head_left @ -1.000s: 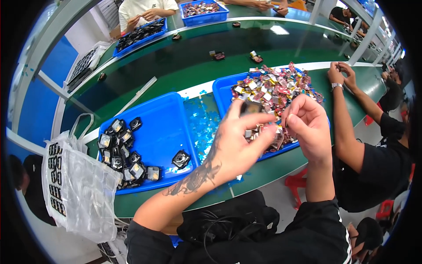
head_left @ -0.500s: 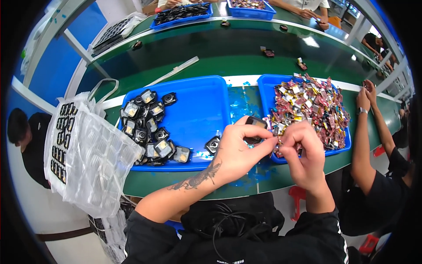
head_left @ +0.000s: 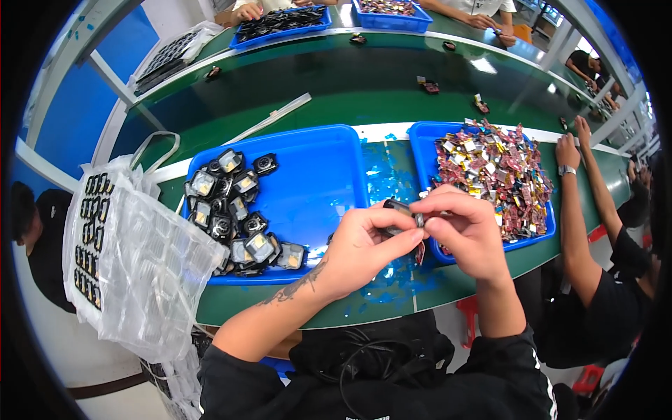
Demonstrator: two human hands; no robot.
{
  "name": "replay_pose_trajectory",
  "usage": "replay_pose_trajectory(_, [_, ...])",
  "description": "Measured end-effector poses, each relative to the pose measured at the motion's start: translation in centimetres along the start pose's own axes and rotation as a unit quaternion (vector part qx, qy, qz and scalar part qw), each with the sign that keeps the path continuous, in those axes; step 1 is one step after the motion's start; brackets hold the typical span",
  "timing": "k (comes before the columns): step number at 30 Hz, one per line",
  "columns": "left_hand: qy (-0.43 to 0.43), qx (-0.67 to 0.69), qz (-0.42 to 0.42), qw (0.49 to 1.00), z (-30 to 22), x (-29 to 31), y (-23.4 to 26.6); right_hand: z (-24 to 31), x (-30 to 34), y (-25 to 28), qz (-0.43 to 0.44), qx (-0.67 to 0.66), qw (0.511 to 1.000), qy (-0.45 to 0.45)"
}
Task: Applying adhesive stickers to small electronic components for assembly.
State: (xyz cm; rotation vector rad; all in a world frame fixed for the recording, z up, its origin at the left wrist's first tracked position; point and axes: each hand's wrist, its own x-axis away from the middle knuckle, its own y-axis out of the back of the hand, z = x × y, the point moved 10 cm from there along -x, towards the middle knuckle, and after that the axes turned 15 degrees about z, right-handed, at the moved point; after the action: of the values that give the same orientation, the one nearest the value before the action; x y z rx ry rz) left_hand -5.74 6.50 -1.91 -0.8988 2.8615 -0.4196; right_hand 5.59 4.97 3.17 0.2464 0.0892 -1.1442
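My left hand (head_left: 360, 245) is closed on a small black case (head_left: 397, 206), held between thumb and fingers over the gap between two blue trays. Against it, my right hand (head_left: 465, 220) pinches with thumb and forefinger, right at the left fingertips. A small red circuit board (head_left: 419, 253) hangs just under the joined fingertips; its upper part is hidden. Left of my hands, the left blue tray (head_left: 318, 164) bears a heap of black cases with clear fronts (head_left: 238, 210). Beyond my right hand lies a pile of red circuit boards (head_left: 493, 175) in the right blue tray (head_left: 425, 150).
Clear plastic packaging with black parts (head_left: 147, 259) stands at the left edge. A pale strip (head_left: 273, 115) and a few loose boards (head_left: 480, 103) lie on the green table (head_left: 336, 77). A co-worker's arms (head_left: 584, 210) reach in at right. More blue trays (head_left: 392, 22) stand opposite.
My right hand has come left and its fingertips now meet the left hand's at the black case. The case has tilted. The red board now shows hanging below the fingers.
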Motion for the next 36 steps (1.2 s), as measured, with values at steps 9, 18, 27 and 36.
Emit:
replay_pose_trajectory(9, [-0.073,-0.003,-0.111,0.991,-0.7,0.5,2.0,0.1,3.3,1.6,-0.119,-0.051,0.991,0.022])
replay_pose_trajectory(18, [-0.041,0.03,-0.058,0.997,0.1,0.5,0.9,0.5,1.0,-0.2,-0.13,0.217,0.966,-0.05])
replay_pose_trajectory(27, [-0.087,0.029,-0.042,0.995,-0.3,0.7,0.6,1.1,0.6,-0.8,-0.118,0.222,0.968,-0.024])
replay_pose_trajectory(36, [-0.086,0.009,-0.032,0.996,-0.2,0.8,0.1,1.2,0.5,-0.8,-0.111,0.235,0.965,-0.033])
